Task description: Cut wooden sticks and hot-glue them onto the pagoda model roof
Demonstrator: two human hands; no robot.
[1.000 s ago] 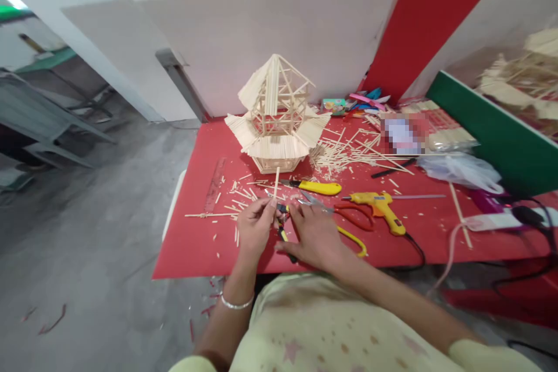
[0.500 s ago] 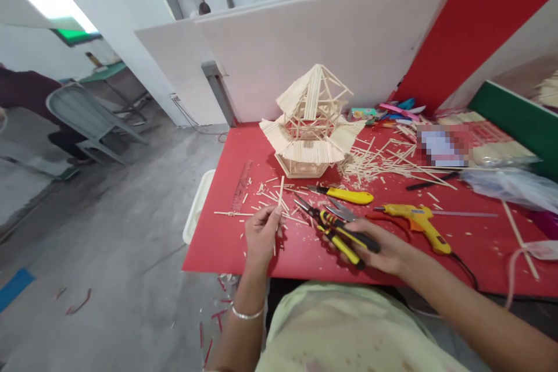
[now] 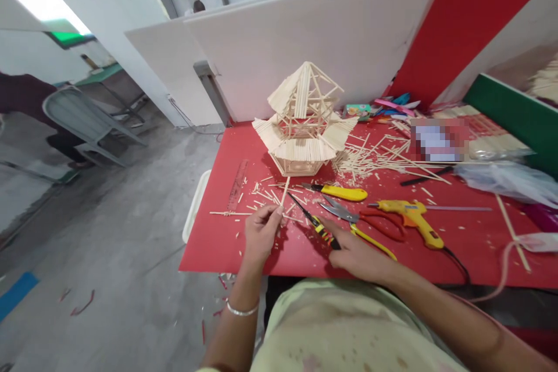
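My left hand (image 3: 262,232) pinches a thin wooden stick (image 3: 285,192) between thumb and fingers; the stick points up toward the model. In my right hand (image 3: 355,253) is a pair of pliers (image 3: 321,230) with black and yellow handles. Its slim dark jaws are seen edge-on, just right of the stick, and I cannot tell whether they touch it. Beyond both hands stands a pagoda-like model (image 3: 305,128) built of wooden sticks. Red-handled pliers (image 3: 355,216) lie beside my right hand, and a yellow handle (image 3: 375,244) shows partly from under it.
On the red tabletop (image 3: 209,250) lie a yellow utility knife (image 3: 342,192), a yellow glue gun (image 3: 412,218) with its cord, a clear ruler (image 3: 238,186) and a pile of loose sticks (image 3: 370,157). A white board (image 3: 305,29) borders the back. Plastic bags (image 3: 501,183) lie right.
The pliers in my right hand have turned edge-on and moved slightly left, uncovering the red-handled pliers. My left hand still holds the stick, now tilted more to the right. The view has shifted slightly.
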